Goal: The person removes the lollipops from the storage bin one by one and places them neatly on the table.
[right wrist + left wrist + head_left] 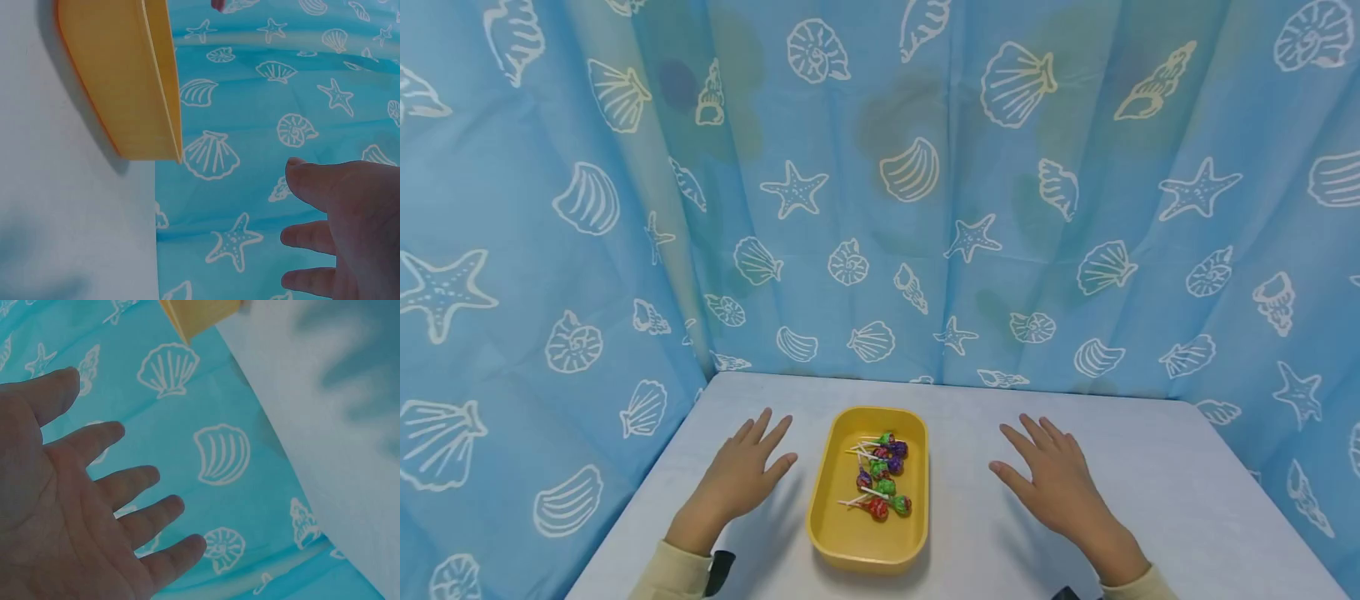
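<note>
A yellow rectangular tray (pixel 850 537) stands on the white table between my two hands. Inside it lies a loose pile of lollipops (pixel 880 471) with green, purple and red wrappers and white sticks. To the tray's left, my left hand (pixel 741 475) hovers above the table, fingers spread and straight, holding nothing. My right hand (pixel 1052 483) is held over the table on the tray's right, likewise with fingers extended and nothing in its grasp. Each wrist view shows a bare palm, with the tray's side (pixel 119 81) beyond the right hand and its corner (pixel 203 315) past the left.
The white tabletop (pixel 970 533) reaches back to a blue curtain (pixel 880 250) printed with white shells and starfish. More curtain hangs along the left and right sides. Shadows of the hands fall on the table.
</note>
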{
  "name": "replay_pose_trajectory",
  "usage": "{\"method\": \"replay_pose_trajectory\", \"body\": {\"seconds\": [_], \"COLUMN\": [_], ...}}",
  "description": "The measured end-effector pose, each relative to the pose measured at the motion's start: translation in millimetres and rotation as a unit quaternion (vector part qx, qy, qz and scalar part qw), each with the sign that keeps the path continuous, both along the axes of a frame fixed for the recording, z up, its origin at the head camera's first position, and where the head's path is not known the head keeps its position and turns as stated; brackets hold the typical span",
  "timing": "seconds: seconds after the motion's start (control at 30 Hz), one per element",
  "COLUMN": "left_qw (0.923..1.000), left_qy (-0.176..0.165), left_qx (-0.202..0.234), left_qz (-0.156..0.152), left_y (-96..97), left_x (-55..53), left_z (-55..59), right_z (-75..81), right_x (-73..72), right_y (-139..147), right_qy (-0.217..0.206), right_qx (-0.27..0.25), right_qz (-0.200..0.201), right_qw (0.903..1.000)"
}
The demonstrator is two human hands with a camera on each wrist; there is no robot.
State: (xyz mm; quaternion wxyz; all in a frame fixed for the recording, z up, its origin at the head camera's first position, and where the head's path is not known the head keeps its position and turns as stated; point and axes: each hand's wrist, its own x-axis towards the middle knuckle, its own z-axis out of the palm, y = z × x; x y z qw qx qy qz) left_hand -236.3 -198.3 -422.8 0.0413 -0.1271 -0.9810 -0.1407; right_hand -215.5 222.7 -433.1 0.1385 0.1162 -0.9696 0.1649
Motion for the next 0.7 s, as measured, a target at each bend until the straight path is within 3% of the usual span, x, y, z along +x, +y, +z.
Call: {"method": "replay_pose_trajectory", "body": {"seconds": [0.2,0.5,0.7], "left_qw": [0.9998,0.9986,0.9973], "left_qy": [0.012,-0.027,-0.042], "left_qx": [0.017,0.043,0.057], "left_qz": [-0.005,0.019,0.021], "left_y": [1.6,10.2,14.6], "left_x": [-0.2,-2.1,-4.8], "left_z": [-3.7,-8.5,-14.4], "right_z": [0.7,-1.2,-3.1], "right_x": [-1.1,-1.0,-0.4], "right_y": [-6.9,-13.2,-17.7], "right_qy": [-0.013,-0.006,-0.026], "right_qx": [0.008,0.0,-0.008], "right_qz": [-0.001,0.01,0.017], "right_qw": [0.9999,0.9999,0.9995]}}
